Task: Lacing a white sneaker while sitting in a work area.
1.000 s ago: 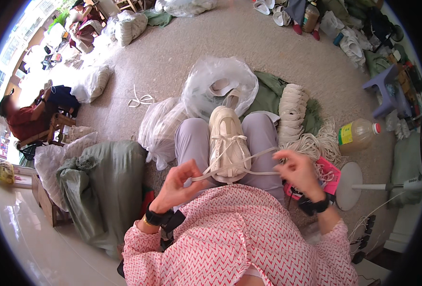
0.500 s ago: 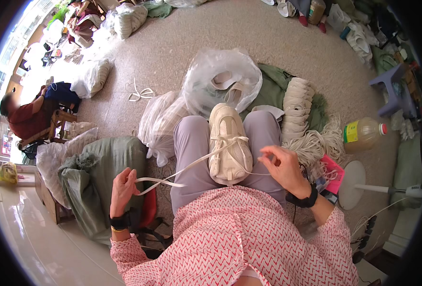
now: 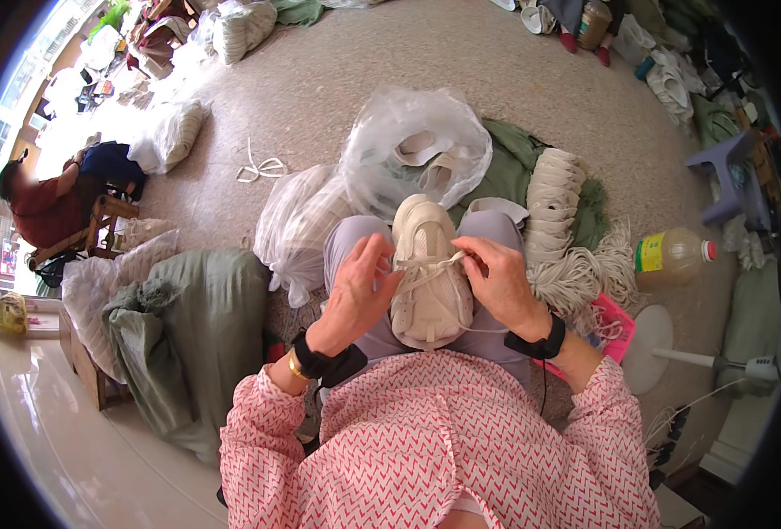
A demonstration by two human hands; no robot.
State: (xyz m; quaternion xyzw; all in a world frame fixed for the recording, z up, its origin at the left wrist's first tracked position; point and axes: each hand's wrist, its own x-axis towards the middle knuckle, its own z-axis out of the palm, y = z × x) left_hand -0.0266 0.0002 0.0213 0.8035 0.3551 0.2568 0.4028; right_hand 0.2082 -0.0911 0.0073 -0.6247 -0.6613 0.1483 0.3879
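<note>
A cream lace-up sneaker [image 3: 431,319] rests between my thighs, its toe away from me. Its pale shoelace [image 3: 427,264] crosses the upper near the middle. At the shoe's left side, my left hand [image 3: 359,286] curls its fingers close by the lace; the part of the lace in its grip is mostly hidden. On the other side my right hand [image 3: 500,278] pinches the lace between thumb and fingertips, right at the shoe's edge.
Beyond my knees lie a clear plastic bag [image 3: 415,141] with shoe parts, a stack of cream shoe pieces [image 3: 555,203] and bundled laces [image 3: 584,278]. A large bottle [image 3: 672,254] stands right. Left is a green sack [image 3: 201,339]; a seated person [image 3: 51,207] is farther off.
My left hand has come in from the far left to the shoe, and the long stretched lace no longer spans the gap. My right hand has moved slightly left and up onto the lace.
</note>
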